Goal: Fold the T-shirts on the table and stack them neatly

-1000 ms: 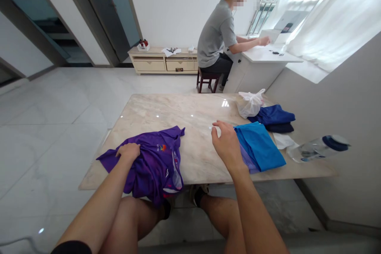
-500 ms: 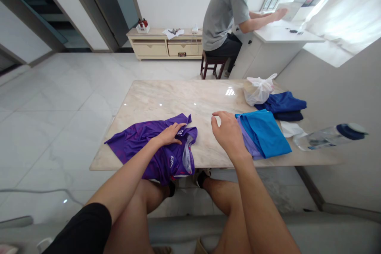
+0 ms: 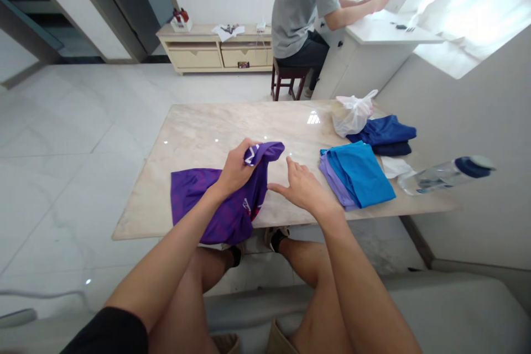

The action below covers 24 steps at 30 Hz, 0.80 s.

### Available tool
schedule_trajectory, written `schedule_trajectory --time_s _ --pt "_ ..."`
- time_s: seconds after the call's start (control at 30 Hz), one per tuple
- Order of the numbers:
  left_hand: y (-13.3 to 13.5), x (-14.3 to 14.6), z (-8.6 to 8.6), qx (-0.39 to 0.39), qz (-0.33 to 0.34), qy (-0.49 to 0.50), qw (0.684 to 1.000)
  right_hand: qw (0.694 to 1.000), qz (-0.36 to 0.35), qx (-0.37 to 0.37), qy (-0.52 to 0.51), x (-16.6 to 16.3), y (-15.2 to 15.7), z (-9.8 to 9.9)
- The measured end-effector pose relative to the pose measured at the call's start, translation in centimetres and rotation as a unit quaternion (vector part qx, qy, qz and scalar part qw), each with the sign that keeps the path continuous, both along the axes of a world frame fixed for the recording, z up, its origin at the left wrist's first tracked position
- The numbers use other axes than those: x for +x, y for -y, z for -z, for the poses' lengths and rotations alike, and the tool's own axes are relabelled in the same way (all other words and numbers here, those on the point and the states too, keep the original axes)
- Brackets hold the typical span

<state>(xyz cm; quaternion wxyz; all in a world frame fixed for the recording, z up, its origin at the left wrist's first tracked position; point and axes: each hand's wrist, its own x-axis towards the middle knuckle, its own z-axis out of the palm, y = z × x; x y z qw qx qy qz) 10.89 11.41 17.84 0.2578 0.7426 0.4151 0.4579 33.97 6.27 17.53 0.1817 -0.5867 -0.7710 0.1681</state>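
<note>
A purple jersey (image 3: 207, 188) with white logos lies over the near left part of the marble table (image 3: 141, 199), its lower edge hanging past the front edge. My left hand (image 3: 238, 168) grips its upper part and holds it up off the table. Just right of the cloth is my right hand (image 3: 302, 185), its thumb and fingers spread apart, with nothing in it. Further right rests a folded bright blue garment (image 3: 363, 174) on top of a lilac one (image 3: 338, 182).
Behind the folded stack are a white plastic bag (image 3: 352, 113) and dark blue cloth (image 3: 384, 133). A clear bottle (image 3: 443, 175) lies on its side at the right, near white paper (image 3: 396, 167). Beyond the table, a person in grey (image 3: 305, 5) sits on a stool (image 3: 288, 80).
My left hand has closed on the jersey's upper part and raised it, and the cloth's left part has drawn in. My right hand has turned toward the jersey, fingers still spread. The view has shifted slightly.
</note>
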Motion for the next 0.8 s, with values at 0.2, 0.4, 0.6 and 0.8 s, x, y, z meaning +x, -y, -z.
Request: schedule_trajectory --time_s 0.2,0.4,0.6,0.8 --pt "3.4 0.7 -4.4 0.057 -0.108 0.255 0.959 0.986 -0.074 -0.018 -0.149 -1.9 0.1 -3.4" --pt "1.9 -0.4 -2.9 0.02 -0.179 0.37 0.911 0.976 -0.099 -0.059 -0.185 -3.1 -0.7 -4.7" --pt "2.2 1.1 -2.7 -0.04 -0.143 0.416 0.897 0.969 -0.077 -0.047 -0.229 -3.7 -0.3 -4.0" --pt "2.5 2.1 -3.2 -0.066 -0.147 0.482 0.862 0.982 -0.075 -0.028 -0.174 -4.0 0.1 -3.7"
